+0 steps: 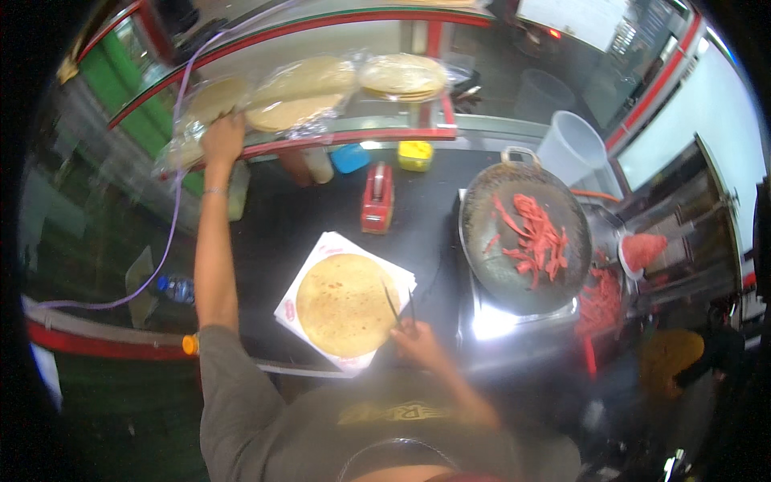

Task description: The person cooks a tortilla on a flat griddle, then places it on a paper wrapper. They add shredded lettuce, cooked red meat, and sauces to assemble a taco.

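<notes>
Our right hand (416, 339) grips spread tongs (391, 301); our left hand (222, 138) touches a bag (215, 98) at the shelf's (385, 134) edge, grip hard to tell. Tabletop (438, 261) shows between paper (329, 243) and pan (494, 273).

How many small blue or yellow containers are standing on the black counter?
2: the blue container, behind and left of the red object, and the yellow container, behind and right of it. Others may be hidden behind the shelf.
</notes>
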`<move>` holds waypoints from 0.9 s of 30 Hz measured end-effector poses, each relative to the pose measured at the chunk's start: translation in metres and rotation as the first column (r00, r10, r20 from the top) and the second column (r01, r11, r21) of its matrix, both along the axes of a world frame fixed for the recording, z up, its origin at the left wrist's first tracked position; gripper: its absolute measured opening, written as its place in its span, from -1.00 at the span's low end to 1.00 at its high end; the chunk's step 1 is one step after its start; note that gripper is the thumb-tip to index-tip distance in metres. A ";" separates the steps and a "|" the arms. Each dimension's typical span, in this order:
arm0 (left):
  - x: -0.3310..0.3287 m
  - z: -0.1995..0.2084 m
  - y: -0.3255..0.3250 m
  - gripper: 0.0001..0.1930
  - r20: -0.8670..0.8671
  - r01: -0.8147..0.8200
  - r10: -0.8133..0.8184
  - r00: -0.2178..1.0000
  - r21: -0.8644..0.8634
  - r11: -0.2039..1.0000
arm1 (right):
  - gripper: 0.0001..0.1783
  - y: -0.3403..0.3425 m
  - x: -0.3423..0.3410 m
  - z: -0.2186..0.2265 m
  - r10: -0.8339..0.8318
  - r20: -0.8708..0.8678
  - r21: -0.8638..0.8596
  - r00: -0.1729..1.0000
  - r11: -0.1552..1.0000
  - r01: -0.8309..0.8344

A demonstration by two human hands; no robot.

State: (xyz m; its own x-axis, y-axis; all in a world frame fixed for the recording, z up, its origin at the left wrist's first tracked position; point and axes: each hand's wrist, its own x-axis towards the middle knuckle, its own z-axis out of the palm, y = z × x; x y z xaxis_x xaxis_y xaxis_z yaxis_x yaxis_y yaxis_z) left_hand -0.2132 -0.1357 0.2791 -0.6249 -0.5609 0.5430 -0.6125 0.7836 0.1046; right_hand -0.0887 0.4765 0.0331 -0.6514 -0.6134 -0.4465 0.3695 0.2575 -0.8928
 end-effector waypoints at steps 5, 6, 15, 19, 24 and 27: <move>0.020 0.011 0.032 -0.64 0.007 0.039 -0.039 0.999 -0.130 0.991 | -0.74 -0.010 -0.003 -0.011 -0.069 -0.003 0.011 0.998 0.998 0.069; 0.023 0.015 0.038 -0.68 -0.014 0.057 -0.060 0.998 -0.186 0.981 | -0.77 -0.012 -0.004 -0.010 -0.058 0.026 0.091 0.998 0.994 0.055; 0.061 0.037 0.089 -0.85 -0.393 0.142 -0.134 0.910 -0.010 0.990 | -0.79 -0.021 -0.012 0.043 -0.020 -0.024 0.001 1.000 1.000 0.020; 0.068 0.021 0.094 -0.83 -0.472 0.227 -0.259 0.842 -0.126 0.966 | -0.76 -0.022 -0.010 0.048 -0.039 0.035 -0.062 0.999 0.997 0.042; 0.078 0.007 0.074 -0.80 -0.531 0.183 -0.219 0.819 -0.122 0.976 | -0.72 -0.017 -0.012 0.037 -0.018 0.049 -0.092 0.999 0.995 0.023; 0.084 0.012 0.064 -0.77 -0.489 0.124 -0.147 0.860 -0.079 0.989 | -0.73 -0.015 -0.014 0.032 0.005 0.031 -0.083 1.000 0.997 -0.002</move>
State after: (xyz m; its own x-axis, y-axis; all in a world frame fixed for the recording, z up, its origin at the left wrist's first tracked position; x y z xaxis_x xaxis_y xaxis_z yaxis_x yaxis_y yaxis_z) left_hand -0.1295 -0.0720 0.2909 -0.3381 -0.4586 0.8218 -0.3773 0.8661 0.3280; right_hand -0.1022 0.4612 0.0647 -0.6357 -0.6516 -0.4139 0.3966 0.1843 -0.8993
